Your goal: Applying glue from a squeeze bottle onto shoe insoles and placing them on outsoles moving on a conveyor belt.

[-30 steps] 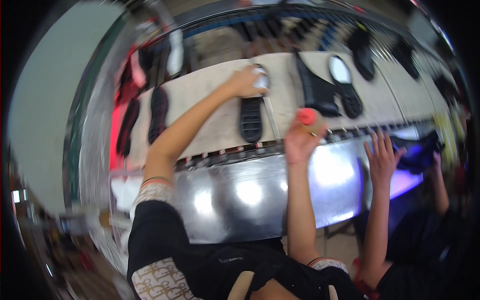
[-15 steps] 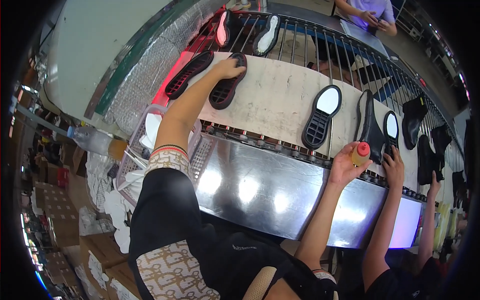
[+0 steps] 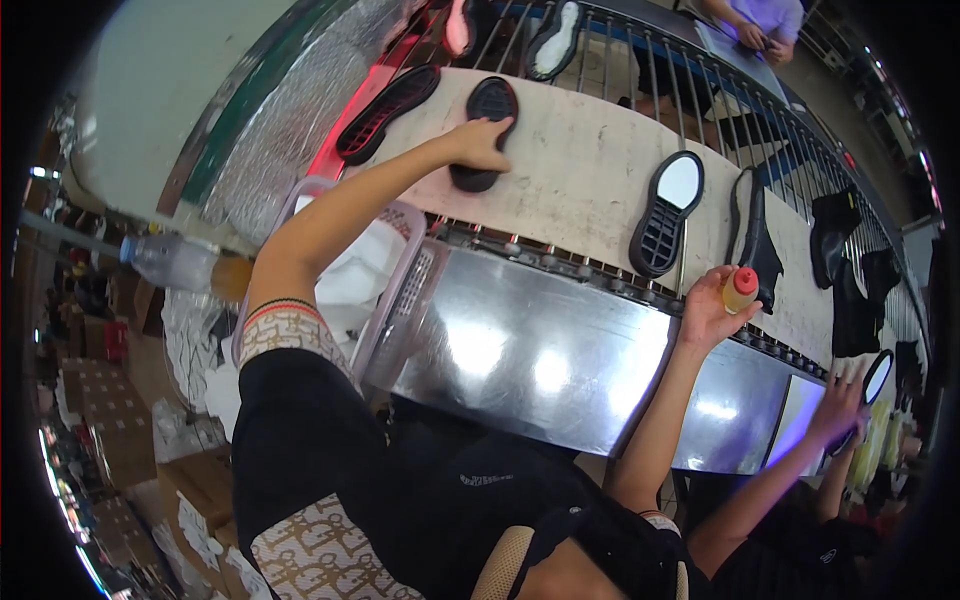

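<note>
My left hand [image 3: 478, 146] lies across the middle of a black shoe sole [image 3: 492, 100] on the pale board [image 3: 585, 135], fingers bent over its edge. To its left rests another black sole [image 3: 388, 113] with a gridded inside. A small yellowish squeeze bottle [image 3: 737, 296] with a red cap sits in my right hand [image 3: 708, 308], above the near edge of the conveyor. Close beyond that hand stand a black sole with a white pad [image 3: 668, 213] at its far end and a black shoe upper [image 3: 762, 255].
A lilac plastic basket [image 3: 418, 240] with white pieces stands at the near left, beside a capped plastic bottle [image 3: 180, 268]. Metal rollers [image 3: 640, 60] carry more soles. At right, a co-worker's blurred hand [image 3: 838, 405] holds a white-padded sole [image 3: 877, 378]. Another person sits across.
My left hand has slid from the sole's far end to its middle, and that sole has turned more upright. The co-worker has lifted a padded sole off the line to the right.
</note>
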`<state>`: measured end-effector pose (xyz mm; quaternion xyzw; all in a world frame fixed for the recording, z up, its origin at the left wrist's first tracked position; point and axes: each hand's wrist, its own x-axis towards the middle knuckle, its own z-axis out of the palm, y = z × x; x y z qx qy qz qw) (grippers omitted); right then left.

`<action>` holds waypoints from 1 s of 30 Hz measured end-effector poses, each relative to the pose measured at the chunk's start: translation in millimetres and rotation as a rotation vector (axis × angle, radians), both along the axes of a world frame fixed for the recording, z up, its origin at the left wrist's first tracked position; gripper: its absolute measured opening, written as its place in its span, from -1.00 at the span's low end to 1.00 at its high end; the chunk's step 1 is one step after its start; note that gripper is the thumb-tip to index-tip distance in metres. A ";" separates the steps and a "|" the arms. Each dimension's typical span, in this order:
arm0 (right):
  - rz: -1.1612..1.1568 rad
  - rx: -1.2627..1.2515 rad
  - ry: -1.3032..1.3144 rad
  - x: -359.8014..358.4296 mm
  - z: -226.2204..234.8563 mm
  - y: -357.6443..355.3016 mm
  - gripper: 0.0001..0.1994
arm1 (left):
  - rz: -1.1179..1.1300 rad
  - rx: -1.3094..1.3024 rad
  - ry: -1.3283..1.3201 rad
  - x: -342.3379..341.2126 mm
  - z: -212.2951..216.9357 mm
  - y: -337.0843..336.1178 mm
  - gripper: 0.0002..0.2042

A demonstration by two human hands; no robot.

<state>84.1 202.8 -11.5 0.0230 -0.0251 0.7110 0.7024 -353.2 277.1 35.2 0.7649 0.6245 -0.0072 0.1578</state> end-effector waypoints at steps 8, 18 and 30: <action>0.092 0.085 -0.003 12.9 -12.7 16.2 -0.49 | -0.166 -0.248 -0.046 108.4 85.1 -188.4 -0.27; 0.068 0.101 -0.285 55.5 -25.0 42.7 -0.28 | 0.411 0.518 -0.178 190.4 -3.3 -383.7 -0.55; 0.138 -0.147 -0.285 41.4 -19.6 48.3 -0.45 | 1.389 0.215 0.171 -6.9 -21.9 -642.8 -0.57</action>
